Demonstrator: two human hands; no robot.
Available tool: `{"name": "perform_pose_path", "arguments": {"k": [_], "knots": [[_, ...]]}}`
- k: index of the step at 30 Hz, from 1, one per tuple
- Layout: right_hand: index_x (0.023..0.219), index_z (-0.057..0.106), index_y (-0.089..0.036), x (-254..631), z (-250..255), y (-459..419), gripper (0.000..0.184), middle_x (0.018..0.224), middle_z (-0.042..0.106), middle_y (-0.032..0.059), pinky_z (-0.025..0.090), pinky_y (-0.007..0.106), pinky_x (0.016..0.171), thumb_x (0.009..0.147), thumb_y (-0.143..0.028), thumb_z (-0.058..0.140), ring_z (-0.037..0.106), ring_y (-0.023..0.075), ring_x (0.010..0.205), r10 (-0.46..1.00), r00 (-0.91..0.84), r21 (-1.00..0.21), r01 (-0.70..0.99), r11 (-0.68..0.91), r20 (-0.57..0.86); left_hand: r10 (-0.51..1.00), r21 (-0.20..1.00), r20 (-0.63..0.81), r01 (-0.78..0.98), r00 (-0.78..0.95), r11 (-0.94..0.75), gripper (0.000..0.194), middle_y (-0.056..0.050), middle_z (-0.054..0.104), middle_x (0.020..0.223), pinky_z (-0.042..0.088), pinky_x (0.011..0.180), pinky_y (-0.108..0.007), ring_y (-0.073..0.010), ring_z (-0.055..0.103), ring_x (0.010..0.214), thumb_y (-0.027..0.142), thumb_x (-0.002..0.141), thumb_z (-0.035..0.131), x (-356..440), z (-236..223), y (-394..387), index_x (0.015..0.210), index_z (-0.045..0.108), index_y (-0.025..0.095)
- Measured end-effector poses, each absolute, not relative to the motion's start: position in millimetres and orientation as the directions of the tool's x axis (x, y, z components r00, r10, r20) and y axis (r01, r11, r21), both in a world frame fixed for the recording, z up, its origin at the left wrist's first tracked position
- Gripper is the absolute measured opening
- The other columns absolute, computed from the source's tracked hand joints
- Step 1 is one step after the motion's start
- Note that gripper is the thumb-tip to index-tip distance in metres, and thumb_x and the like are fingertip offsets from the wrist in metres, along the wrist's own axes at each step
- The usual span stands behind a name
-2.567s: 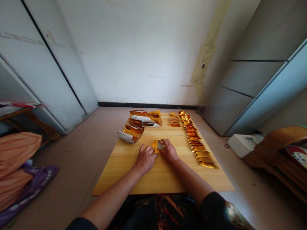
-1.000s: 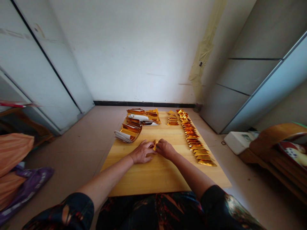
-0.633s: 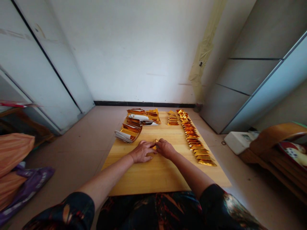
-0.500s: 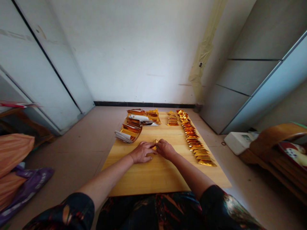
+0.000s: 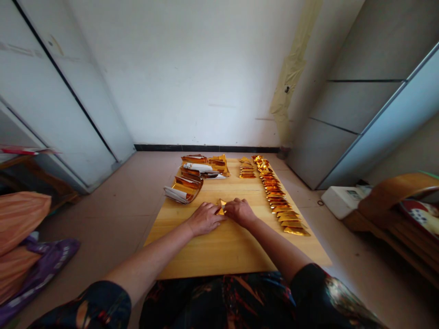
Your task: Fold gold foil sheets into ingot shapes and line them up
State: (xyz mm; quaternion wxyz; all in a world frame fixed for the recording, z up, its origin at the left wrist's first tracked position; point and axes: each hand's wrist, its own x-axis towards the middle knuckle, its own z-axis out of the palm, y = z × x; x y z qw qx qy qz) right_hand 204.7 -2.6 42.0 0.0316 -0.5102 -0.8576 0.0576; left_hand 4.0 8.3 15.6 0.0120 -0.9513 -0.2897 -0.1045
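Both hands meet over the middle of the wooden table (image 5: 206, 256), around a small piece of folded gold foil paper (image 5: 222, 204). My left hand (image 5: 205, 218) presses on its left side, fingers bent and close together. From the right, my right hand (image 5: 241, 212) pinches the same piece with curled fingers. The piece is partly hidden by the fingers; its top shows a pointed shape. Beyond my left hand lie loose curled sheets of gold paper (image 5: 187, 186) with white backs.
A long row of folded gold pieces (image 5: 274, 196) runs along the table's right side. A shorter row (image 5: 247, 169) and a stack of gold sheets (image 5: 217, 162) lie at the far edge. A white box (image 5: 339, 201) stands on the floor at right, beside wooden furniture (image 5: 384, 219).
My right hand has shifted slightly right and its wrist is raised a little. More of the gold paper's pointed top shows between the hands.
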Motion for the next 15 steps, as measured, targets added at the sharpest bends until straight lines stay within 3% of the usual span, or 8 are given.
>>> {"name": "perform_pose_path", "arguments": {"k": [4, 7, 12, 15], "knots": [[0.099, 0.065, -0.02, 206, 37, 4, 0.017, 0.104, 0.064, 0.0042, 0.038, 0.025, 0.079, 0.083, -0.024, 0.06, 0.054, 0.016, 0.097, 0.904, -0.424, -0.246, 0.873, 0.421, 0.044, 0.535, 0.023, 0.192, 0.541, 0.823, -0.841, 0.032, -0.005, 0.056, 0.114, 0.044, 0.084, -0.035, -0.0199, 0.051, 0.095, 0.028, 0.085, 0.054, 7, 15, 9, 0.115, 0.06, 0.036], [0.093, 0.066, -0.017, 202, 26, 2, 0.013, 0.098, 0.063, 0.0057, 0.04, 0.022, 0.077, 0.083, -0.019, 0.057, 0.056, 0.0141, 0.09, 0.928, -0.363, -0.287, 0.883, 0.373, 0.088, 0.544, 0.04, 0.22, 0.55, 0.81, -0.834, 0.034, -0.006, 0.054, 0.115, 0.044, 0.085, -0.034, -0.0192, 0.05, 0.095, 0.025, 0.084, 0.053, 8, 13, 6, 0.116, 0.06, 0.034], [0.091, 0.07, -0.018, 194, 23, -5, 0.022, 0.094, 0.065, 0.0062, 0.041, 0.021, 0.076, 0.088, -0.015, 0.048, 0.059, 0.0133, 0.087, 0.925, -0.379, -0.293, 0.883, 0.367, 0.018, 0.599, 0.037, 0.203, 0.605, 0.774, -0.795, 0.031, -0.007, 0.056, 0.106, 0.046, 0.083, -0.036, -0.02, 0.051, 0.092, 0.022, 0.086, 0.049, 12, 15, -3, 0.112, 0.063, 0.033], [0.093, 0.07, -0.018, 195, 32, -12, 0.021, 0.097, 0.065, 0.0079, 0.042, 0.023, 0.078, 0.089, -0.019, 0.048, 0.058, 0.0159, 0.092, 0.898, -0.44, -0.226, 0.877, 0.425, -0.019, 0.614, 0.032, 0.171, 0.619, 0.77, -0.785, 0.03, -0.007, 0.058, 0.1, 0.046, 0.08, -0.036, -0.0202, 0.052, 0.088, 0.019, 0.086, 0.046, 13, 18, -3, 0.108, 0.064, 0.029]]}}
